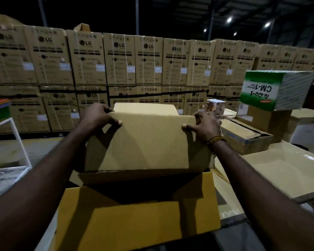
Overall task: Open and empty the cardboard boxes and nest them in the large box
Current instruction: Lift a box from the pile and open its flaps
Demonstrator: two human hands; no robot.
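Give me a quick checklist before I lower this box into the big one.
1. Left hand grips the held box at its top corner: ok.
2. Right hand grips the opposite corner: ok.
3. Large box flaps spread open: ok.
4. Held box sits over the opening: ok.
5. Held box emptied: cannot tell, inside hidden.
6. Large box floor free: cannot tell, in shadow.

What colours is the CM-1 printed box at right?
Green and white carton, black lettering; head view.
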